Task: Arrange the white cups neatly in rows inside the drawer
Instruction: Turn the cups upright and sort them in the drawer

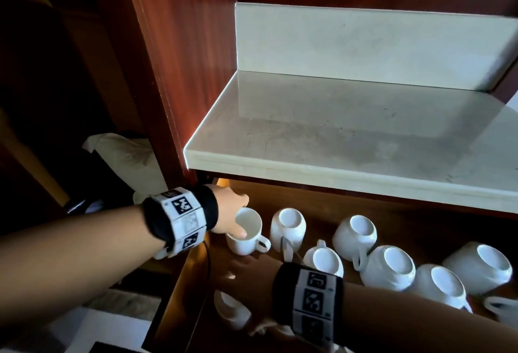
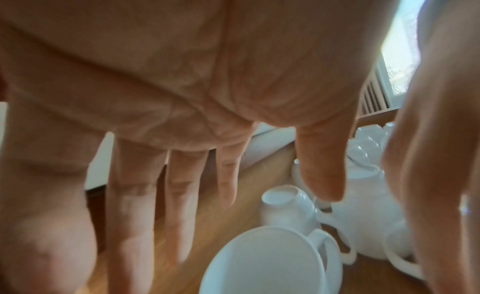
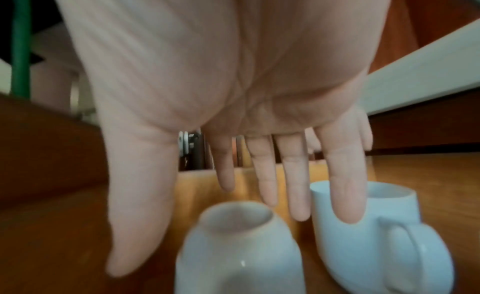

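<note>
An open wooden drawer [image 1: 314, 207] holds several white cups. One upright cup [image 1: 246, 230] stands at the back left, its handle to the right. My left hand [image 1: 234, 214] hovers at its rim with the thumb by the near edge. In the left wrist view the left hand [image 2: 233, 175] has straight, spread fingers above that cup [image 2: 265, 261]. My right hand [image 1: 244, 268] lies in shadow just in front. Its fingers [image 3: 296, 185] are straight over an upside-down cup [image 3: 239, 247], beside the upright cup [image 3: 363, 226]. Neither hand holds anything.
Several upside-down cups [image 1: 392, 268] stand loosely across the drawer's middle and right. Another upside-down cup [image 1: 229, 310] sits at the front left. A pale stone counter [image 1: 336, 134] overhangs the drawer's back. A red-brown wood panel [image 1: 168, 72] rises on the left.
</note>
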{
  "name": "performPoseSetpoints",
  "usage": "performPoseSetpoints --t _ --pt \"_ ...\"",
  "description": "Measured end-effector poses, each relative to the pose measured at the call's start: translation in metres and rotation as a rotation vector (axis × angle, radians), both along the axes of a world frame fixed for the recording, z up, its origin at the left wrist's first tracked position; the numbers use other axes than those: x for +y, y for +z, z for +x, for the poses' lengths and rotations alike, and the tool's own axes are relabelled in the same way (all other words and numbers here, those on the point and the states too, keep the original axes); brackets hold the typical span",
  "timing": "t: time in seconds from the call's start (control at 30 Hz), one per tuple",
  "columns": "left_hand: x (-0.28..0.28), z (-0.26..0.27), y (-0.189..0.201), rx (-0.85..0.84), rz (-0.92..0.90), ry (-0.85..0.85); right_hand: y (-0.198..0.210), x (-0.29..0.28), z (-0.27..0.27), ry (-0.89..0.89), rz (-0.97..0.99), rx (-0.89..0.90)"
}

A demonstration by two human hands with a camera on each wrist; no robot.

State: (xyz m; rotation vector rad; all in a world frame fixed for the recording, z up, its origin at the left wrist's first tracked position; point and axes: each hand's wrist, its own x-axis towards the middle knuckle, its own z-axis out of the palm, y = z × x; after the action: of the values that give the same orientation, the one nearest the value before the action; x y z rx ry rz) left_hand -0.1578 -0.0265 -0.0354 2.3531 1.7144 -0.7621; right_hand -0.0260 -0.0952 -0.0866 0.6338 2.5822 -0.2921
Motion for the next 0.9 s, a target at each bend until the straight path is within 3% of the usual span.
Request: performPoseSetpoints --t 0.1,0.27,0.4,0.53,0.6,0.7,0.8,0.9 --pt "-0.013 -0.019 0.007 -0.092 0.021 0.046 -0.012 -0.001 -0.017 -0.015 -0.027 -0.111" --pt "-0.03 -0.039 0.006 -0.215 0.012 0.129 -0.006 -0.005 -0.023 0.001 -0.025 -0.099" --pt "-0.035 -0.056 0.014 -0.321 0.028 0.153 0.018 0.001 -0.003 -0.061 -0.001 0.111" --pt "-0.041 -0.067 0.024 -0.516 -0.062 0.188 0.058 0.019 0.031 -0.37 -0.105 0.484" --pt "-0.044 -0.065 0.027 -0.606 -0.109 0.16 0.068 0.031 0.045 -0.61 -0.343 0.711" --pt "-0.049 -0.056 0.032 -0.828 -0.03 0.043 0.068 0.042 0.058 -0.915 -0.93 1.072" --pt "-0.054 -0.043 0.034 -1.11 0.079 -0.041 0.07 0.04 0.062 -1.006 -1.384 1.097" --pt "-0.058 -0.029 0.036 -1.26 0.157 -0.033 0.072 0.036 0.063 -1.044 -1.45 1.061"
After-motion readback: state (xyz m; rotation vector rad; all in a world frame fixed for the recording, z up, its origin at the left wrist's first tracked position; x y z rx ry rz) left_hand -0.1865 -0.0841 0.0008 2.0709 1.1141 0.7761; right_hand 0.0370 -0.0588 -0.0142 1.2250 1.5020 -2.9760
